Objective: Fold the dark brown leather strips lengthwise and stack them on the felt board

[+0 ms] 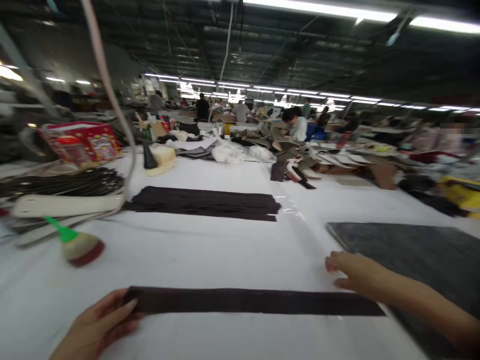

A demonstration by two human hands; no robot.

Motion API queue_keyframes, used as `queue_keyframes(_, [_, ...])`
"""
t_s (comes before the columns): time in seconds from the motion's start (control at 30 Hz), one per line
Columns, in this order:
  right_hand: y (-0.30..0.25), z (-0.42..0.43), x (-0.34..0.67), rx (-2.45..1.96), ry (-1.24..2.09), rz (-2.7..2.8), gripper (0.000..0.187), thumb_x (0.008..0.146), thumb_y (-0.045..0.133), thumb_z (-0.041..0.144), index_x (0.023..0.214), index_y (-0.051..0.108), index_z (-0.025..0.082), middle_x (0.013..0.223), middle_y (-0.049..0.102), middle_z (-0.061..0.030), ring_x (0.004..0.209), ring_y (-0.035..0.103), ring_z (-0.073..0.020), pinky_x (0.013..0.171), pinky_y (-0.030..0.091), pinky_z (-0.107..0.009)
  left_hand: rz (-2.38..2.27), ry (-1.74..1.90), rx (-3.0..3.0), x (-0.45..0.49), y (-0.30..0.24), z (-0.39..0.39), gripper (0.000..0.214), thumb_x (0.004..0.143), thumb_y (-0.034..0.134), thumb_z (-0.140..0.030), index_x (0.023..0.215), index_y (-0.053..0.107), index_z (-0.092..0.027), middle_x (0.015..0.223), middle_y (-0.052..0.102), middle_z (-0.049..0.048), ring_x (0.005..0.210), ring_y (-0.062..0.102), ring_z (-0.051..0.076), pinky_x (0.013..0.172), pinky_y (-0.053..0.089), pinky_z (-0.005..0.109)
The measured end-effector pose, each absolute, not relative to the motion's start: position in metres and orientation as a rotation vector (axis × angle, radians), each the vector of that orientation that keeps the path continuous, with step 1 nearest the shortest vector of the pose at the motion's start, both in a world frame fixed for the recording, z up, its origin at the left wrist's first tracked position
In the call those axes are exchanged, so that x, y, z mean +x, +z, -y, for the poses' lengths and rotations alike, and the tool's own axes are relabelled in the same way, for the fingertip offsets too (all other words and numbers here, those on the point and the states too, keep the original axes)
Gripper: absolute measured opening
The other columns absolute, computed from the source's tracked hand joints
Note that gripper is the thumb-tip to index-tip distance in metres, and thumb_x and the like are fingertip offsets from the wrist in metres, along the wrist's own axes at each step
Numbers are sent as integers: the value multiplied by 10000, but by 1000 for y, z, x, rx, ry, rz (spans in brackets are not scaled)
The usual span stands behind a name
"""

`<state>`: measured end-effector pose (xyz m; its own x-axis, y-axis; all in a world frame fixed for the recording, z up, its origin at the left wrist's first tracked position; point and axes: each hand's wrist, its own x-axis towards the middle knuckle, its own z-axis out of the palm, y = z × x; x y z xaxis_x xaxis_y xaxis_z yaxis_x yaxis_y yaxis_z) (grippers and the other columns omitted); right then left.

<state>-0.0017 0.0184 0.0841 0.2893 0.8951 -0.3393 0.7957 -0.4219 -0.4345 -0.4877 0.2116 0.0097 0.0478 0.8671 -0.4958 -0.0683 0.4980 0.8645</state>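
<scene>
A long dark brown strip (240,302) lies flat along the near side of the white table, its material looking like leather or fabric. Its left end is pinched by my left hand (107,320), thumb on top. Over toward the strip's right end hovers my right hand (347,270), fingers slightly bent and apart, with nothing seen in them. A stack of similar dark strips (206,202) rests farther back on the table.
At left are a green-tipped bottle (80,245), pale strap-like pieces (67,206) and a hanging cord (108,80). A dark grey board (412,250) lies at right. Piled material (288,145) covers the table's far part. Several people work in the background.
</scene>
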Motion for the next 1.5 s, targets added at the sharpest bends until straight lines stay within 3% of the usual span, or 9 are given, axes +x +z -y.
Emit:
queue_keyframes(0.1, [52,-64,-40,-2145,553,1735,303,729,608,466,925,674,245,1017,610,-129,929,572,-320,866,424,-472,-1194,816,901,-483,25,-202,396,545,854,-295,835,660,-108,812,681,72,671,657,188,557,546,241])
queue_keyframes(0.17, [38,-100,-93,-1897,641,1812,355,803,538,553,992,656,276,1051,617,-99,966,576,-296,875,444,-431,-1160,836,934,-482,27,-201,372,600,812,-317,857,652,-100,812,673,77,674,642,163,567,530,227])
queue_keyframes(0.37, [41,-173,-272,-1498,839,2116,359,896,491,326,1223,566,200,1190,576,-102,1084,516,-268,937,380,-419,-1167,905,972,-483,21,-195,292,667,726,-298,871,617,-120,801,648,44,673,617,137,594,519,235])
queue_keyframes(0.53, [31,-201,-323,-1599,721,2203,210,828,513,147,999,628,188,959,642,-59,924,536,-254,809,341,-414,-1195,895,1055,-492,14,-196,290,671,679,-294,895,601,-127,838,645,67,696,621,181,561,527,274])
queue_keyframes(0.63, [23,-204,-328,-1629,686,2194,172,789,523,96,889,622,195,907,638,-37,901,516,-236,795,297,-396,-1379,996,1271,-503,10,-196,291,740,633,-274,1006,592,-163,985,621,80,775,607,195,541,522,273])
queue_keyframes(0.77, [17,-205,-331,-1648,660,2171,191,794,534,76,894,617,216,899,627,-8,891,499,-213,767,272,-367,-1340,1012,2242,-514,6,-191,292,900,432,-158,1148,573,-214,1126,601,76,989,580,219,826,537,386])
queue_keyframes(0.9, [12,-208,-333,-1627,659,2164,212,793,549,61,907,612,227,909,613,4,891,487,-207,747,265,-351,-958,709,2859,-517,-1,-189,349,907,360,-87,1192,558,-130,1141,623,120,1016,585,254,870,539,434])
queue_keyframes(1.03, [7,-209,-334,-1555,662,2144,227,799,552,42,907,612,232,897,603,8,879,478,-207,748,263,-350,-1018,657,3005,-521,-9,-191,345,914,362,-82,1209,542,-69,1167,619,147,1052,588,264,896,542,432])
queue_keyframes(1.5, [-9,-205,-334,-1413,684,2100,303,840,517,14,1029,625,225,974,597,-33,911,486,-228,819,329,-381,-1048,608,3088,-532,-6,-195,335,945,367,-132,1219,545,-61,1204,619,132,1074,597,256,907,548,407])
